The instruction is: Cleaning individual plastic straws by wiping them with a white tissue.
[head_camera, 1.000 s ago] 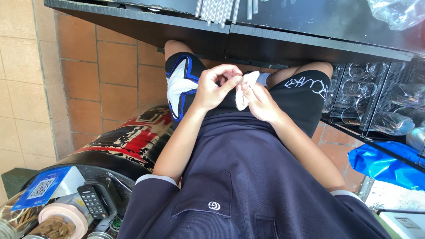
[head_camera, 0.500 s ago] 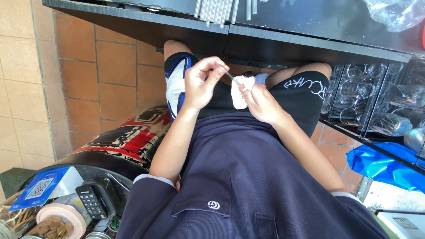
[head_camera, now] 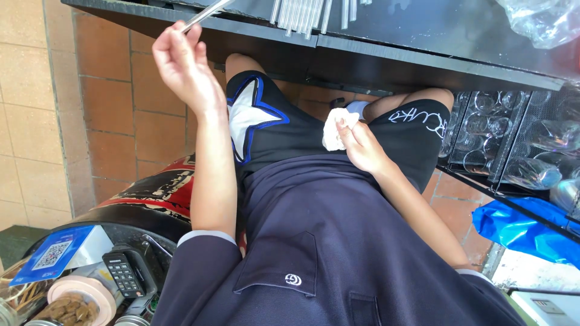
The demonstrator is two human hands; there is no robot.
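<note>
Far left, low: a blue card with a square code patch, a black calculator just beside it, a round container of brown bits below.

Left hand is raised high, up at the front edge of the dark desk. Fingers pinched shut on a thin metal straw, which slants up and right out of the grip and runs out of view at the top edge. Forearm goes straight down to a dark navy sleeve.

On the desk, just right of that hand: a row of similar metal straws lying side by side, ends hanging over the edge.

Below the desk edge: the person's lap, black shorts with a white-and-blue star on the left thigh.

Right hand is low, resting at the lap between the thighs. Fingers curled closed around a crumpled white cloth; the cloth bulges out left of the fingers. The two hands are well apart, and the straw is clear of the cloth.

Right side: a black wire rack with clear glasses inside. Lower right, crumpled blue plastic on the floor tiles. Top right corner, a clear plastic bag on the desk.
</note>
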